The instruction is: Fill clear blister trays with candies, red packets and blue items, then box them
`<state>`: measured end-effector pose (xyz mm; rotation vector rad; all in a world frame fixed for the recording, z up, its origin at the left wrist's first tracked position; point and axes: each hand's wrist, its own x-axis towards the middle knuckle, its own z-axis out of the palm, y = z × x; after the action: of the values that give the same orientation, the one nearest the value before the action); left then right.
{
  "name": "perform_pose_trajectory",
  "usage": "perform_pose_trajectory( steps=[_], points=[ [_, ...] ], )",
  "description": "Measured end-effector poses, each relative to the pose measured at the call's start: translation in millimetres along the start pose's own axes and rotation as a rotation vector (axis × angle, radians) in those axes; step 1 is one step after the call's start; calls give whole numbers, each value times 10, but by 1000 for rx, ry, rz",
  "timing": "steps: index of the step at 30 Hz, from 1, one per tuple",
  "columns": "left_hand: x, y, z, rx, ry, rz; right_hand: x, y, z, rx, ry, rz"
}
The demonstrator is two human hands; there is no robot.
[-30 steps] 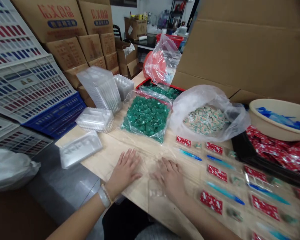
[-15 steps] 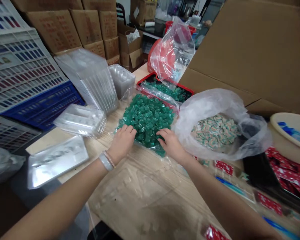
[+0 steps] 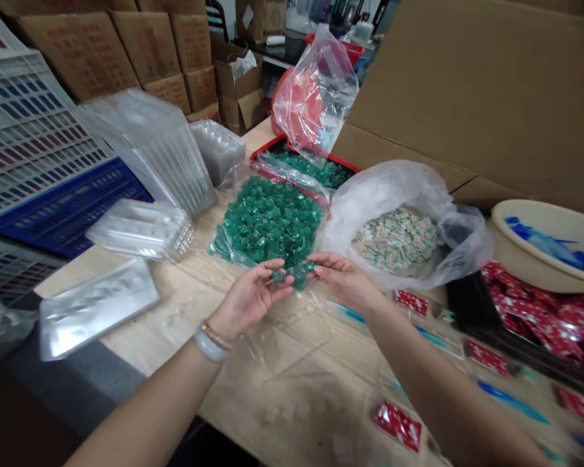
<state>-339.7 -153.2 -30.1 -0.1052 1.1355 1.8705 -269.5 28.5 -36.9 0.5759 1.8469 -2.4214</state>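
Observation:
My left hand (image 3: 253,293) is turned palm up at the near edge of a pile of small green translucent pieces (image 3: 272,217). Between its thumb and fingers it holds a green piece (image 3: 278,275). My right hand (image 3: 345,277) pinches another green piece (image 3: 309,266) with thumb and fingertips, close to the left fingers. A further green piece (image 3: 299,280) shows between the two hands; which hand holds it I cannot tell. The pile lies on clear plastic film on the wooden table (image 3: 189,337).
Behind the pile stands a red-rimmed tray (image 3: 343,165) of green pieces. To the right are a plastic bag (image 3: 389,181) of small striped pieces, a cream basin (image 3: 503,233) and red packets (image 3: 398,425). Clear plastic trays (image 3: 141,224) stand left, near stacked crates (image 3: 34,117).
Both hands have come off the pile toward me and closer together, now with green pieces between the fingers. My left palm has turned upward. The camera view has shifted slightly.

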Motion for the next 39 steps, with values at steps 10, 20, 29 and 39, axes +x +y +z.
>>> perform_pose_trajectory(
  steps=[10, 20, 29, 39],
  points=[
    [100, -606, 373, 729, 141, 494, -396, 293, -119, 353, 48, 155],
    [72, -593, 333, 821, 65, 553, -406, 318, -12, 415, 87, 153],
    [-50, -654, 227, 1428, 31, 935, -442, 338, 202, 332, 286, 151],
    [-313, -490, 180, 649, 112, 627, -466, 291, 31, 351, 438, -62]
  ],
)
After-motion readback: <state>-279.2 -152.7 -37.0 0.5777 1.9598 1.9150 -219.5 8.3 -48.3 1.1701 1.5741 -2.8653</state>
